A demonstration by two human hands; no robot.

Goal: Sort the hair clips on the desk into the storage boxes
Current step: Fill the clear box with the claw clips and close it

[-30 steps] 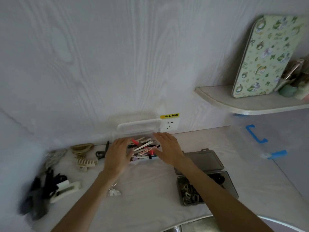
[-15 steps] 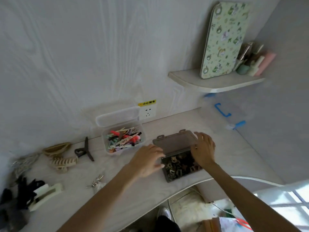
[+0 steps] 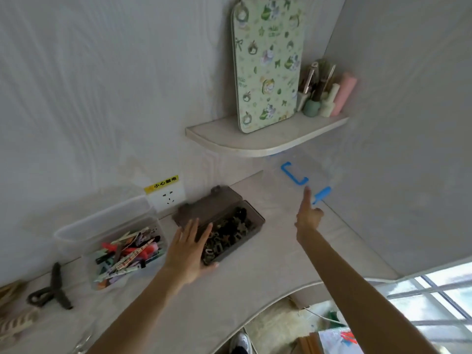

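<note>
On the pale desk (image 3: 268, 272), the left hand (image 3: 190, 251) lies flat and spread against a smoky plastic box (image 3: 229, 231) of dark clips (image 3: 227, 237). Beside it, a clear box (image 3: 115, 236) holds bright flat clips (image 3: 127, 254). The right hand (image 3: 307, 215), holding nothing, points one finger toward a clear blue-latched bin (image 3: 298, 175).

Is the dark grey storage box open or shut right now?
Open. The dark grey box has its lid tilted back toward the wall, and the dark clips inside are exposed beside the left hand.

Yellow label (image 3: 161, 184): probably "小心触电"
</note>
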